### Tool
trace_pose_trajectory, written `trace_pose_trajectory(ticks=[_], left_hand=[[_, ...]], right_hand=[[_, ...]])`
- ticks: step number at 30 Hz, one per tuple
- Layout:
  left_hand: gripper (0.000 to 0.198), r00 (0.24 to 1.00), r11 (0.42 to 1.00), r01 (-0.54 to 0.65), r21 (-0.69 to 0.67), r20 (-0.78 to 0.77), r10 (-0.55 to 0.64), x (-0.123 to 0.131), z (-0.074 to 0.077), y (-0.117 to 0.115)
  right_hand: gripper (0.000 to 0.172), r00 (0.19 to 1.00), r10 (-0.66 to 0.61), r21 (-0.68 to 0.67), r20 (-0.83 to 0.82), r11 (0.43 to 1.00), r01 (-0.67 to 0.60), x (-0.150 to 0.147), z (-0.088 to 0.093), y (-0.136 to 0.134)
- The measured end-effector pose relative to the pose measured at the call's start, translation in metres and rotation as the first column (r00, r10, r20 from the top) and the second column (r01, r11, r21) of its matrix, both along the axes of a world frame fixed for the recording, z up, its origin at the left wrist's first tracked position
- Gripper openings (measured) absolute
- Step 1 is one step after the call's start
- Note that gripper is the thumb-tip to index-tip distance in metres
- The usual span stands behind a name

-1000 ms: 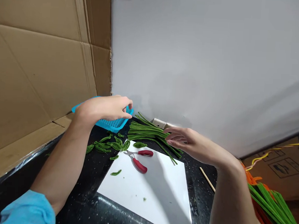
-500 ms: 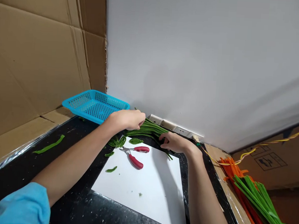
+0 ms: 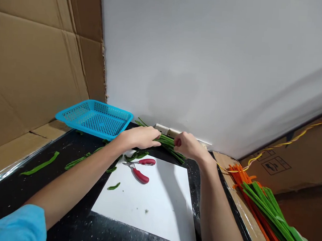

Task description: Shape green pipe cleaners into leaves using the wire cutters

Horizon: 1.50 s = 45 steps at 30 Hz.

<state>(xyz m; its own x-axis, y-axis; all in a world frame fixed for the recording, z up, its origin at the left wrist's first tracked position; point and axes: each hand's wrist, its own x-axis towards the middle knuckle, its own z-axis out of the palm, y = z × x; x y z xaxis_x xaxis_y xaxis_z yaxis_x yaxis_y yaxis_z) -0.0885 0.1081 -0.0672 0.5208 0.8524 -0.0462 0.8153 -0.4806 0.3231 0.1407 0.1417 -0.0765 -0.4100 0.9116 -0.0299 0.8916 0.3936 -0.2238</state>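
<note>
A bundle of long green fuzzy stems lies at the back of the black table, against the grey wall. My left hand rests closed on the bundle's left part. My right hand is curled round its right part, fingers pinched on the stems. Just in front of my hands, red-handled pliers lie on a white sheet. Short bent green pieces sit beside the pliers.
A blue mesh basket stands at the back left, by a cardboard wall. Loose green pieces lie on the black tabletop. Orange and green stems are stacked at the right, with a power strip behind the bundle.
My left hand left the blue basket and came down onto the green bundle. My right hand dropped from above the stems and closed on them. The view swung right.
</note>
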Motion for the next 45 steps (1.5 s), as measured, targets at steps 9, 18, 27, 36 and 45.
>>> trace_pose_trajectory(ticks=[9,18,27,36,45], left_hand=[[0.031,0.888,0.995,0.030,0.093,0.455,-0.070,0.013,0.019,-0.011],[0.032,0.597,0.997,0.070,-0.021,0.802,-0.025,0.009,0.045,-0.021],[0.032,0.001,0.983,0.163,-0.079,0.997,0.080,0.022,0.047,-0.028],[0.038,-0.316,0.933,0.284,-0.220,0.898,0.307,0.028,0.055,-0.038],[0.036,-0.358,0.944,0.296,-0.143,0.900,0.248,0.024,0.063,-0.047]], right_hand=[[0.007,0.929,0.055,0.369,-0.367,0.925,0.091,0.009,0.047,-0.026],[0.010,0.862,0.206,0.483,-0.463,0.874,0.051,-0.004,0.058,-0.039],[0.022,0.633,0.336,0.441,-0.697,0.898,0.008,-0.021,0.056,-0.047],[0.017,0.404,0.290,0.238,-0.868,0.956,-0.173,-0.041,0.059,-0.065],[0.043,0.360,0.262,0.171,-0.895,0.949,-0.265,-0.042,0.063,-0.069]])
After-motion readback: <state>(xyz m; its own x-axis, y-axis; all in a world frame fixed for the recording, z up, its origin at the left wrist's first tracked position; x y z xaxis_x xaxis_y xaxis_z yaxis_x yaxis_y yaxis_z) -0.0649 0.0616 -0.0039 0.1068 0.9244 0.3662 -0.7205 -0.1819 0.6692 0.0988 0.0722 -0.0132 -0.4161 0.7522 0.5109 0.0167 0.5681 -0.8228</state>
